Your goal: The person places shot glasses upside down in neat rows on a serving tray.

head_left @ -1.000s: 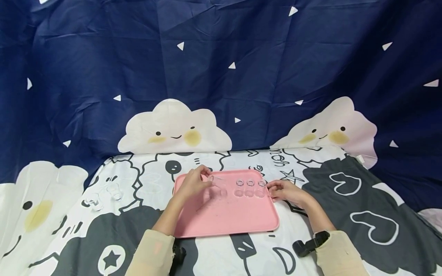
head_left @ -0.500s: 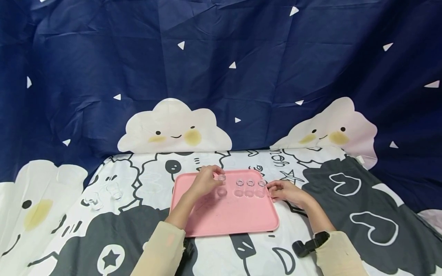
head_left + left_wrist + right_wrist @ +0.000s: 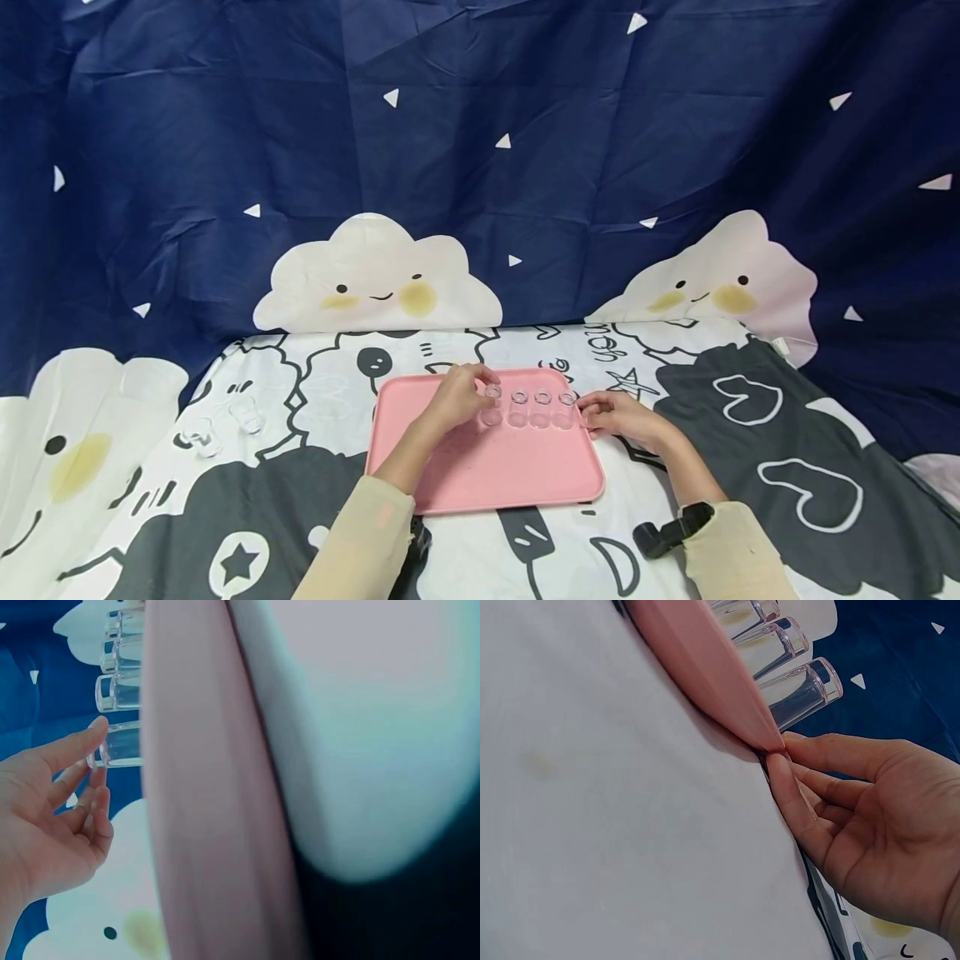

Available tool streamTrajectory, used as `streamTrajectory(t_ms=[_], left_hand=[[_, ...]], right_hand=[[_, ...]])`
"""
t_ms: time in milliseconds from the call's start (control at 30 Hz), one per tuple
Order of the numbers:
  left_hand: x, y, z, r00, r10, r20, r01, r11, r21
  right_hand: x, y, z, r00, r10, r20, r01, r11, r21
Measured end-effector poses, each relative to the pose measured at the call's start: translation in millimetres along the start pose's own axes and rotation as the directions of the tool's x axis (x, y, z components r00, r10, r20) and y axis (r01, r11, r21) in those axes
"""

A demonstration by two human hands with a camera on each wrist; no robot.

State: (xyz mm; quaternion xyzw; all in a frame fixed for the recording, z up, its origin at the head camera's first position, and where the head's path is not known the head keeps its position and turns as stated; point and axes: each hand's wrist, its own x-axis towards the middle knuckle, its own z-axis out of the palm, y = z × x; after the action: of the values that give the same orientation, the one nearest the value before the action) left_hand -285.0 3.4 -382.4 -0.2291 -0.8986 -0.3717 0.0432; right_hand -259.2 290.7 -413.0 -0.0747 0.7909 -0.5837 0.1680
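A pink tray (image 3: pixel 510 475) lies on the patterned cloth, with a row of small clear shot glasses along its far right part. My left hand (image 3: pixel 455 398) pinches the top of the leftmost shot glass (image 3: pixel 492 416), which stands upright on the tray. In the left wrist view, thumb and fingers close round the end of that glass (image 3: pixel 124 745). Three more glasses (image 3: pixel 542 414) stand to its right. My right hand (image 3: pixel 621 417) grips the tray's right edge; in the right wrist view the thumb and forefinger pinch the rim (image 3: pixel 761 724), close beside the end glass (image 3: pixel 802 694).
More clear glasses (image 3: pixel 246 414) lie on the cloth (image 3: pixel 315 392) at the left, apart from the tray. A dark blue curtain (image 3: pixel 480 150) with clouds and triangles hangs behind. A black strap (image 3: pixel 675 529) is on the right wrist.
My left hand has moved right with the shot glass and brought it upright into line with the other three. My right hand stays at the tray's edge.
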Motion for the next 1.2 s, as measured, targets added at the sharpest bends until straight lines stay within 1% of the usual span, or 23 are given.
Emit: streamTrajectory(t_ms=[200,433,567,667,833,967,1033,1200], left_hand=[[1.6,-0.9,2.2,1.000,-0.004,0.007,0.004,1.000,0.007],[2.2,-1.0,3.7,1.000,0.030,0.006,-0.030,1.000,-0.002],[3.1,-1.3,4.8,1.000,0.025,0.010,-0.025,1.000,-0.004],[3.2,-0.8,4.6,1.000,0.022,0.014,-0.022,1.000,-0.006],[1.7,0.0,2.5,0.999,0.035,0.023,-0.035,0.999,-0.015],[-0.2,-0.5,-1.7,0.999,0.033,0.037,-0.032,0.999,-0.029],[-1.0,-2.0,-5.6,0.999,0.029,0.032,-0.028,0.999,-0.028],[-5.8,-8.5,-24.0,1.000,0.019,-0.008,-0.020,0.998,-0.055]], right_hand=[[-0.1,0.0,-0.6,1.000,-0.009,0.005,0.009,1.000,-0.010],[0.3,-0.1,0.1,1.000,-0.013,0.007,0.013,1.000,-0.004],[0.6,-0.5,0.1,1.000,-0.015,0.006,0.015,1.000,-0.006],[0.9,-0.7,-0.3,1.000,-0.017,0.007,0.017,1.000,-0.008],[1.7,0.1,-0.5,1.000,-0.019,0.006,0.019,1.000,-0.007],[1.8,0.3,0.2,1.000,-0.013,0.003,0.013,1.000,-0.002],[1.5,0.3,0.6,1.000,-0.009,0.003,0.009,1.000,-0.001],[0.2,0.7,0.3,1.000,-0.011,0.007,0.011,1.000,-0.003]])
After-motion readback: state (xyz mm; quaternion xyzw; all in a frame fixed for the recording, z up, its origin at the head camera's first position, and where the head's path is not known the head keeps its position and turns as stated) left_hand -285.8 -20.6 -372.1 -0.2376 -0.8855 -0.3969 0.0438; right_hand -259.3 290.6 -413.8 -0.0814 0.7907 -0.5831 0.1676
